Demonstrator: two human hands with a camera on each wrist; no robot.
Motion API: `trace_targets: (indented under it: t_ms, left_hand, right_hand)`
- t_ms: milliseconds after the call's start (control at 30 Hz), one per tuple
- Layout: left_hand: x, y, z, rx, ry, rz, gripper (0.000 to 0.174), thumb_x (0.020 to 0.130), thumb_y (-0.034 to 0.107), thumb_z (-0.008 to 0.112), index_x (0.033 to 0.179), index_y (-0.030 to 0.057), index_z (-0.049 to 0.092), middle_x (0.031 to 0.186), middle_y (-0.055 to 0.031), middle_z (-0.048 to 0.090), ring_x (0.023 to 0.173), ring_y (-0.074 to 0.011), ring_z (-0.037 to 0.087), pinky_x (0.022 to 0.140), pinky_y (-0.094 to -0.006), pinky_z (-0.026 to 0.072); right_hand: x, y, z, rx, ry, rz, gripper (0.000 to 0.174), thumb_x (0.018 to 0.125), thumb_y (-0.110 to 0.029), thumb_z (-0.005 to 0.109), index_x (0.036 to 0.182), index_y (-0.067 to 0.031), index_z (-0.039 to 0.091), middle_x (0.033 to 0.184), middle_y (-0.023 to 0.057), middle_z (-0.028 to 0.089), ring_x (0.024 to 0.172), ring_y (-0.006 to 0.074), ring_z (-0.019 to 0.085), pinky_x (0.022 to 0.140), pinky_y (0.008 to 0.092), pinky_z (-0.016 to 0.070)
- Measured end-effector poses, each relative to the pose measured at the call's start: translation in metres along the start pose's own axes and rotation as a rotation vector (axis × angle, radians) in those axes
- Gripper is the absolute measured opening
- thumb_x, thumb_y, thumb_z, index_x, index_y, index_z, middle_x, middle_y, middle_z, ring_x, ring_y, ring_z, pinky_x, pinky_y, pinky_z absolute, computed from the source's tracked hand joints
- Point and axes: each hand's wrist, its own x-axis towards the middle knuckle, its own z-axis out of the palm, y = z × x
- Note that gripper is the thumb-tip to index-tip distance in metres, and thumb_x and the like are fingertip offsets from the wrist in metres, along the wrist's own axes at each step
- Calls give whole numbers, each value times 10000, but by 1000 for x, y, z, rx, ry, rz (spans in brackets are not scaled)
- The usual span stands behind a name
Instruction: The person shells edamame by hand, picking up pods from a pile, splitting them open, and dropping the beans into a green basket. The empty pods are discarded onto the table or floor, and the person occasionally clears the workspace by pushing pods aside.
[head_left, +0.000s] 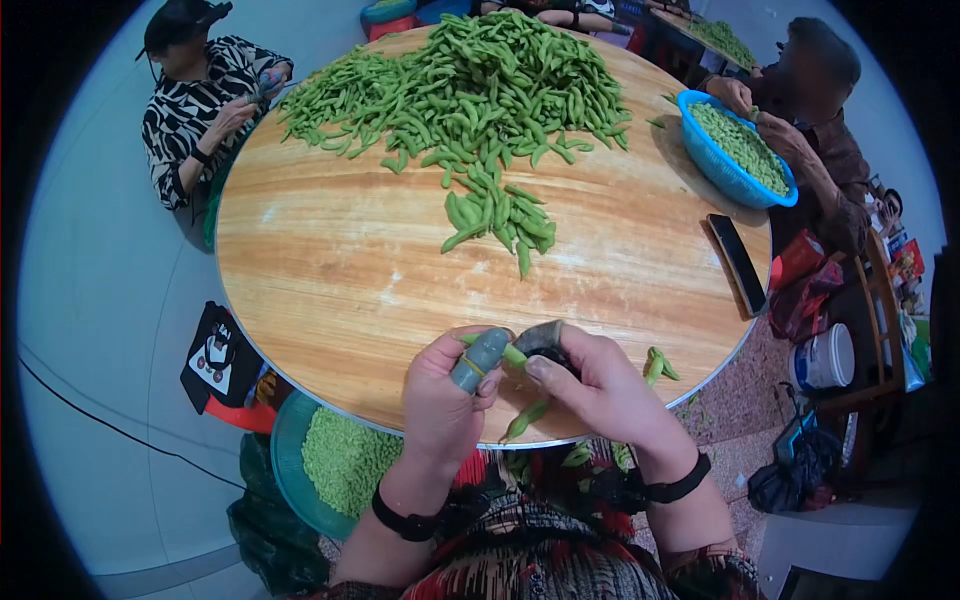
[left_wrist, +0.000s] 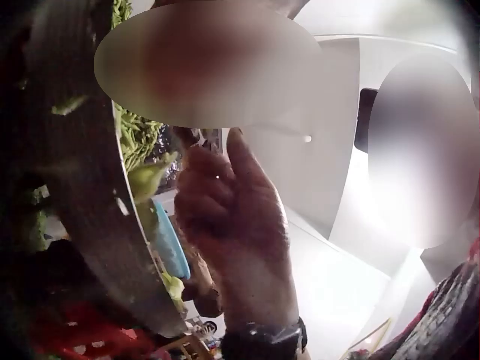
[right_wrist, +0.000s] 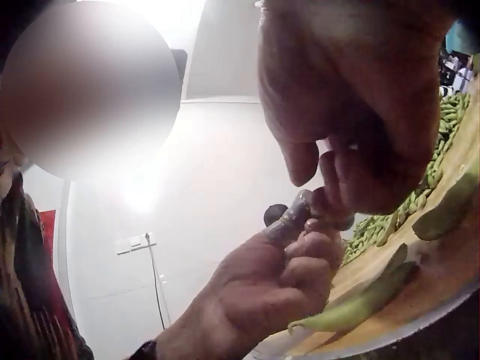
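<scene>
Near the table's front edge, my left hand (head_left: 438,405) and right hand (head_left: 605,385) meet over a green soybean pod (head_left: 514,356). The left fingers hold one end of the pod, and a grey cover with a yellow band (head_left: 482,360) sits on the left thumb. My right thumb and fingers pinch the other end; dark wrapping (head_left: 545,345) covers a right finger. Below the hands, another pod (head_left: 524,420) lies at the edge. In the right wrist view, the grey thumb cover (right_wrist: 289,221) points up toward the right fingers, which hide the held pod.
A large heap of pods (head_left: 490,85) covers the table's far side, with a smaller cluster (head_left: 500,215) nearer. A phone (head_left: 736,265) and a blue basket of shelled beans (head_left: 738,150) are at right. Below left stands a green basin of beans (head_left: 345,460). Two people sit across.
</scene>
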Motion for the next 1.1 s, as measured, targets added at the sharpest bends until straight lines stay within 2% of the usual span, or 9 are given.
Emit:
trace_targets:
  t_ms: [233, 367, 467, 533, 700, 767, 933, 1000, 1100]
  left_hand:
    - [1, 3, 2, 69, -61, -27, 160, 853, 125, 602, 905, -26, 596, 674, -8, 508, 495, -38, 405, 410, -158, 263]
    - [0, 0, -6, -218, -414, -22, 135, 865, 103, 558, 889, -23, 600, 689, 9, 527, 516, -22, 417, 442, -141, 293]
    - [-4, 16, -29, -277, -211, 29, 182, 901, 144, 502, 952, -19, 564, 642, 27, 454, 494, -32, 391, 422, -155, 292]
    - [-18, 43, -52, -277, 140, 229, 233, 935, 183, 436, 1023, -15, 522, 613, 31, 396, 476, -38, 362, 399, -170, 287]
    - [-70, 84, -156, 63, 539, 777, 182, 925, 166, 486, 1005, 16, 550, 685, 23, 446, 482, -22, 343, 391, -163, 278]
    - [-87, 79, -209, 203, 687, 581, 182, 913, 157, 512, 991, 3, 567, 727, -1, 481, 541, -45, 409, 441, -175, 338]
    - [-112, 28, -293, 1025, 809, -88, 198, 889, 102, 538, 1016, -37, 599, 893, -73, 578, 824, -146, 561, 716, -254, 466]
    - [-122, 28, -306, 1750, 923, 70, 250, 868, 73, 548, 1093, -31, 579, 1001, -93, 595, 979, -190, 551, 884, -302, 414]
    - [-110, 55, -263, 1326, 1070, 575, 270, 851, 74, 560, 1104, -20, 579, 1034, -83, 588, 968, -174, 551, 881, -294, 414]
  right_hand:
    - [-2, -1, -10, 967, -308, 576, 134, 891, -147, 554, 893, -13, 547, 623, -7, 488, 472, 22, 377, 416, 176, 281]
    - [-8, 3, -3, 1314, -434, 521, 121, 893, -140, 548, 907, -19, 541, 618, -21, 470, 482, -10, 351, 410, 140, 239]
    - [-4, 0, -23, 870, -380, 500, 151, 901, -152, 521, 862, -8, 546, 595, 30, 486, 434, 93, 396, 413, 212, 317]
    - [0, 5, -36, -21, -815, -266, 185, 877, -172, 525, 838, 7, 551, 634, 134, 544, 489, 265, 506, 492, 342, 422]
    - [62, -5, -48, -635, -115, -82, 218, 809, -216, 570, 824, 2, 578, 768, 208, 610, 736, 380, 599, 653, 445, 467]
    - [97, 13, -52, -852, 109, -100, 225, 812, -200, 602, 876, 15, 587, 758, 212, 615, 726, 383, 596, 659, 429, 479]
    - [111, 22, -38, -1044, -33, -16, 179, 777, -164, 571, 811, 10, 596, 762, 224, 615, 739, 385, 598, 669, 462, 474]
    - [100, 19, -35, -1049, -52, 11, 168, 763, -149, 578, 809, 11, 595, 768, 225, 616, 740, 389, 597, 672, 468, 473]
    - [83, 14, -44, -907, -54, -70, 202, 754, -165, 609, 829, 23, 597, 726, 206, 609, 664, 337, 607, 633, 428, 479]
